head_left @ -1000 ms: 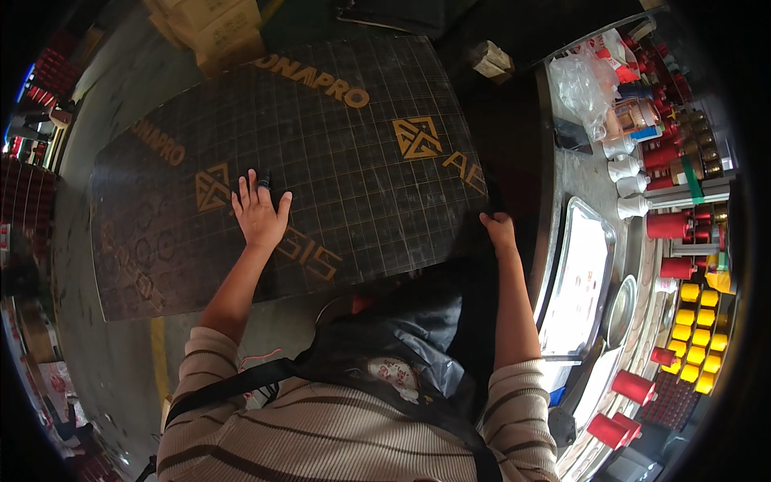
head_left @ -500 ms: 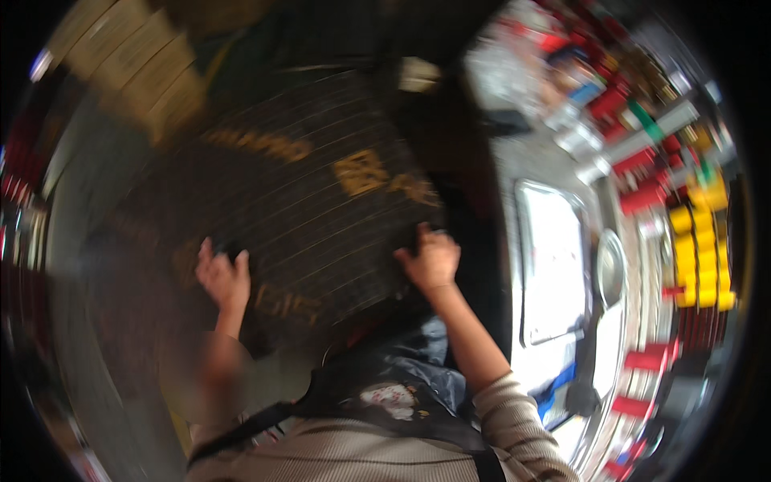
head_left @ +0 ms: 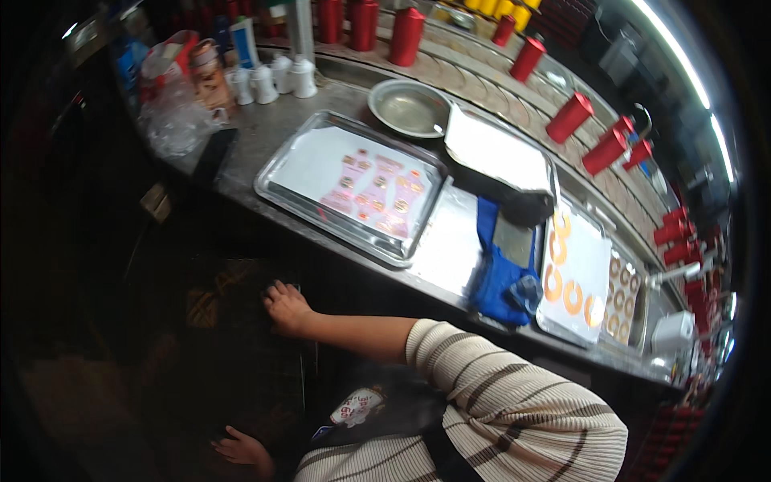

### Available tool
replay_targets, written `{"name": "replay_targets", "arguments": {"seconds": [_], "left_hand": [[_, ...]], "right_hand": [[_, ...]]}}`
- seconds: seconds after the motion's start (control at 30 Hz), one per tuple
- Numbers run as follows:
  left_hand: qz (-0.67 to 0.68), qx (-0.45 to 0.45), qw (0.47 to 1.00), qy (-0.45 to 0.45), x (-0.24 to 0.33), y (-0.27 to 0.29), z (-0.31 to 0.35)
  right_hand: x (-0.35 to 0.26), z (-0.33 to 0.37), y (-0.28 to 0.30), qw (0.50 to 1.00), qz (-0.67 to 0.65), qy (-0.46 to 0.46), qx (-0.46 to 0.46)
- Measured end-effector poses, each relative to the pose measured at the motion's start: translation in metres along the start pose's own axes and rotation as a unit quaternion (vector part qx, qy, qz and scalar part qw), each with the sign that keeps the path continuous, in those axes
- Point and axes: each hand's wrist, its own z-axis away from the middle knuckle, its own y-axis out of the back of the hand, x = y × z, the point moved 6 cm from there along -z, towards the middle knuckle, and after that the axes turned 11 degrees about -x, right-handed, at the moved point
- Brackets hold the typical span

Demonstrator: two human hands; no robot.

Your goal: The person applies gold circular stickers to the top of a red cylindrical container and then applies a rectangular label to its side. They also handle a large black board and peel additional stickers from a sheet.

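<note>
Board (head_left: 217, 341) has right hand (head_left: 287, 308) at its edge, grip unclear; left hand (head_left: 242, 450) has fingers apart.

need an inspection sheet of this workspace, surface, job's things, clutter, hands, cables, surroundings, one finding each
Surface: long grey counter, crowded with things.
Job's things: dark flat board with faint yellow markings, dimly lit, beside the counter.
Clutter: crumpled clear plastic bag, rectangular shiny metal tray with a white sheet in it, round metal bowl, crumpled blue cloth.
Hands: right hand by the board's edge, fingers bent, contact unclear; left hand lower, thumb spread, contact unclear.
Cables: nothing seen.
Surroundings: red upright cylinders beyond the counter; bright strip light at upper right.
</note>
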Motion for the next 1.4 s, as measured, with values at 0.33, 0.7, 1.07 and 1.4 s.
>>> {"name": "replay_targets", "arguments": {"seconds": [0.33, 0.7, 1.07, 1.4], "left_hand": [[0.029, 0.035, 0.998, 0.031, 0.016, 0.013, 0.005], [0.657, -0.221, 0.495, -0.524, 0.296, 0.292, 0.162], [0.406, -0.104, 0.521, -0.744, 0.597, 0.451, 0.329], [0.387, -0.100, 0.514, -0.759, 0.655, 0.464, 0.376]], "right_hand": [[0.009, 0.238, 0.130, 0.968, -0.179, 0.118, 0.133], [0.197, 0.484, 0.107, 0.878, -0.137, -0.329, 0.320], [0.179, 0.472, 0.123, 0.877, -0.131, -0.293, 0.357], [0.197, 0.457, 0.122, 0.871, -0.259, -0.227, 0.350]]}}
